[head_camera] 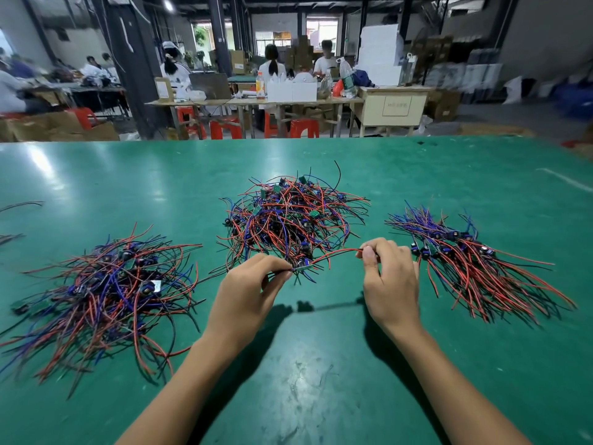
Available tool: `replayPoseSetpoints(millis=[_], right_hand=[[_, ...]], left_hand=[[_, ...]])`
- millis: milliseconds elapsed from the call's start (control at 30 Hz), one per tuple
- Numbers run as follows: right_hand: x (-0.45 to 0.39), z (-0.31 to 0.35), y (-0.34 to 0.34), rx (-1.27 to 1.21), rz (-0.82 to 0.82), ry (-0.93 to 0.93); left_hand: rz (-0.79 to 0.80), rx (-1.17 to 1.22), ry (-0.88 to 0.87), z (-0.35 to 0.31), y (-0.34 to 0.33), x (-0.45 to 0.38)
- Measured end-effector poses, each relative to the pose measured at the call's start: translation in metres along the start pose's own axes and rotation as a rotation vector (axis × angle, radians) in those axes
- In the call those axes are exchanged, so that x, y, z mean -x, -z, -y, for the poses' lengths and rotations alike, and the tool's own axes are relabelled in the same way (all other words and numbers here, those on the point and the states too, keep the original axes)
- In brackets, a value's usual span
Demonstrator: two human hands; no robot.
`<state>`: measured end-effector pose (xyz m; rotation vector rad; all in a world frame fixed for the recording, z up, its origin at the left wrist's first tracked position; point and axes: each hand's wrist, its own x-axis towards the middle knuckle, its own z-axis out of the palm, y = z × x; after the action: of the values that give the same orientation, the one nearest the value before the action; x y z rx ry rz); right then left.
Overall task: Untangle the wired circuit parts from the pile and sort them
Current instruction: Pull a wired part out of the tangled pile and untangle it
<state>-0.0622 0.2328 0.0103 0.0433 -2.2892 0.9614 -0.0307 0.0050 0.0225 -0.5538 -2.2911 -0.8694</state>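
Note:
A tangled pile (293,216) of small green circuit boards with red, black and blue wires lies at the centre of the green table (321,364). One wired circuit part (303,267) hangs just in front of the pile's near edge. My left hand (248,293) pinches it beside its small board. My right hand (390,277) pinches the far end of its red wire (337,254), which stretches between both hands. To the right lies a combed bundle (475,264) with its wires fanning the same way. A loose heap (106,284) lies to the left.
A few stray black wires (19,205) lie at the table's far left edge. Beyond the table's far edge stand red stools (224,128), wooden benches and several seated people at work.

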Motion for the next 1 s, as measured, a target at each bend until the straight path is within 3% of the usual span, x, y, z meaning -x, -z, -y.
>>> replayPoseSetpoints(millis=[133, 300, 433, 533, 600, 733, 833, 1000], right_hand=[[-0.001, 0.000, 0.002, 0.001, 0.007, -0.007], [-0.001, -0.003, 0.002, 0.102, 0.167, -0.077], [0.005, 0.009, 0.004, 0.081, 0.203, 0.051], [0.013, 0.019, 0.001, 0.093, 0.508, -0.021], [0.017, 0.028, -0.004, -0.106, 0.674, -0.173], [0.015, 0.040, -0.003, -0.793, 0.663, -0.656], [0.012, 0.040, 0.000, -0.944, 0.595, -0.685], [0.009, 0.037, 0.001, -0.974, 0.536, -0.664]], left_hand=[[-0.040, 0.012, -0.037, 0.000, 0.002, 0.000], [0.042, -0.057, -0.027, 0.004, 0.001, 0.001], [0.062, -0.105, -0.013, 0.007, -0.002, 0.002], [0.038, -0.085, -0.017, 0.006, -0.002, 0.003], [0.006, -0.048, -0.027, 0.005, -0.002, 0.003], [-0.054, 0.039, -0.083, 0.001, -0.005, 0.004], [-0.084, 0.050, -0.119, -0.001, -0.010, 0.003], [-0.043, 0.104, -0.136, -0.006, -0.011, 0.004]])
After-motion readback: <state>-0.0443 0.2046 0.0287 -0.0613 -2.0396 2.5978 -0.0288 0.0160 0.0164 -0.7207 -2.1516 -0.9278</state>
